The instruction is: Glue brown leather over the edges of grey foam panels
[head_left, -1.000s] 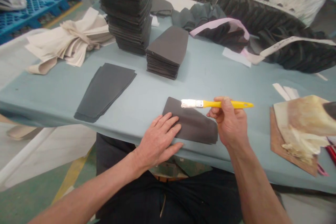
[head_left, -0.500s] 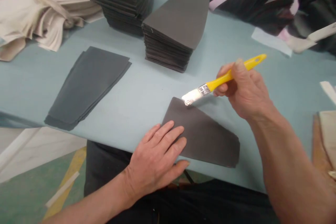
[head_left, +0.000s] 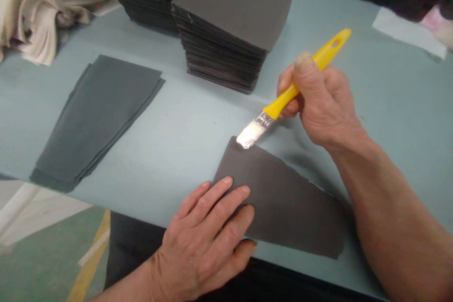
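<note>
A dark grey tapered panel (head_left: pixel 283 198) lies flat near the table's front edge. My left hand (head_left: pixel 212 231) rests on its left part with the fingers stretched out. In my right hand (head_left: pixel 318 99) is a paintbrush (head_left: pixel 285 101) with a yellow handle, a metal ferrule and white-coated bristles. The thumb and fingers are closed round the handle. The bristle tips touch or hover just over the panel's upper left corner; which of the two I cannot tell. A thin pale line shows along part of the panel's far edge.
A small pile of similar panels (head_left: pixel 99 122) lies to the left on the blue-green table (head_left: pixel 191 118). Behind stand a tall stack of dark panels (head_left: pixel 226 56) and another dark stack (head_left: pixel 148 0). Beige cloth (head_left: pixel 46 4) is at the back left, a white scrap (head_left: pixel 406 33) at the back right.
The view has shifted closer to the table. The brush has moved slightly left along the panel's far edge, nearer the corner, its handle now steeper. My left hand still lies on the panel.
</note>
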### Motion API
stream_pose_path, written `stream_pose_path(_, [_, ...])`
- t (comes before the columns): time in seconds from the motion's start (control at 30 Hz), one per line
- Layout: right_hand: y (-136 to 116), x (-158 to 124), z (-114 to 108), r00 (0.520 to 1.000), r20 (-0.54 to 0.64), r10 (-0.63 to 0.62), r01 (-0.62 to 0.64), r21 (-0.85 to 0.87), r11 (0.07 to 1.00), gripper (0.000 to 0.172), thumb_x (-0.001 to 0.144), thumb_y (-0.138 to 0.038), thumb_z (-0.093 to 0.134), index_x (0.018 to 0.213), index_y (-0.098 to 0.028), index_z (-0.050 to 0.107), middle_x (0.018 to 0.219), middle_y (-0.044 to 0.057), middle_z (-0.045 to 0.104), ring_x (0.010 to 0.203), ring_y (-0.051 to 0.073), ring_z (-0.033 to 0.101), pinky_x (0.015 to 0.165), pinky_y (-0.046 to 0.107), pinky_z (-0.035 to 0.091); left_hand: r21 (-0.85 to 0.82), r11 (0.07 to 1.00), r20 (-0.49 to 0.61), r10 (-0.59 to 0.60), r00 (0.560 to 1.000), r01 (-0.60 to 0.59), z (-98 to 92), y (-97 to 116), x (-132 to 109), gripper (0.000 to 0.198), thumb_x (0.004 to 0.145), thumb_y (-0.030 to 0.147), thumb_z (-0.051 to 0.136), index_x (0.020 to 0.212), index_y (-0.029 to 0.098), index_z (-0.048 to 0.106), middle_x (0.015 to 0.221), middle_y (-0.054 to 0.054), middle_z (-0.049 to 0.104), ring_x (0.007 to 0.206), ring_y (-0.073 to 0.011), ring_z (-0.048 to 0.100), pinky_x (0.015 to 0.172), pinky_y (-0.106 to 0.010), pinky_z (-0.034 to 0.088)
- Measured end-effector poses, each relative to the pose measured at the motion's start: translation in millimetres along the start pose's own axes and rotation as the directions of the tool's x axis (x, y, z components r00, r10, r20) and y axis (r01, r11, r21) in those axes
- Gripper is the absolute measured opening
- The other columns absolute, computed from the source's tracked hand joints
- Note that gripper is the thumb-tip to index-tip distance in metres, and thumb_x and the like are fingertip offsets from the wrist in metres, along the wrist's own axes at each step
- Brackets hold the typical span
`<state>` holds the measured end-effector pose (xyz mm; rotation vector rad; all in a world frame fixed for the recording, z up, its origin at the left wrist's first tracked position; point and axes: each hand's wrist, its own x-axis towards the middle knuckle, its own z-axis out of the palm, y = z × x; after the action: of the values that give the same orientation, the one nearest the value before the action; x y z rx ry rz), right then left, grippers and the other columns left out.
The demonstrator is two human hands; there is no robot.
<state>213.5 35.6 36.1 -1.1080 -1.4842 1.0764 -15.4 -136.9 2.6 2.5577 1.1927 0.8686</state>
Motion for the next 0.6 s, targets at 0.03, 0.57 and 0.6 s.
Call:
stream_pose_path(0.03, [-1, 0, 1, 1.0, 0.014, 0.0, 0.0, 0.002, 1.0, 0.068, 0.084, -0.088, 0.07, 0.078, -0.021, 0.069, 0.05, -0.008, 0.048, 0.046, 0.007, 0.047, 0.046, 0.022, 0.036, -0.004, 1.0, -0.006, 0.0, 1.0, 0.0, 0.2, 0, 0, 0.026, 0.106, 0.035, 0.064, 0.124, 0.02, 0.074, 0.138, -0.004, 0.079, 0.143, -0.0252, 0.064, 0.132, -0.038, 0.037])
stream_pose_path(0.57, [-13, -2, 2, 0.999, 0.034, -0.02, 0.025, -0.139, 0.99, 0.067, 0.085, -0.087, 0.067, 0.075, -0.021, 0.069, 0.051, -0.007, 0.048, 0.048, 0.006, 0.046, 0.047, 0.024, 0.033, -0.016, 1.0, 0.003, 0.004, 1.0, -0.004, -2.1, 1, 1, 0.026, 0.107, 0.036, 0.064, 0.125, 0.02, 0.073, 0.142, -0.003, 0.078, 0.142, -0.0266, 0.064, 0.132, -0.04, 0.036])
stream_pose_path(0.6, [-13, -3, 0, 0.999, 0.041, -0.023, 0.029, -0.153, 0.988, 0.068, 0.086, -0.087, 0.066, 0.076, -0.02, 0.069, 0.052, -0.007, 0.049, 0.048, 0.006, 0.046, 0.047, 0.024, 0.033, -0.014, 1.0, 0.003, 0.008, 1.0, -0.008, -2.1, 1, 1, 0.026, 0.107, 0.036, 0.063, 0.126, 0.02, 0.073, 0.142, -0.003, 0.078, 0.142, -0.0268, 0.064, 0.131, -0.04, 0.037])
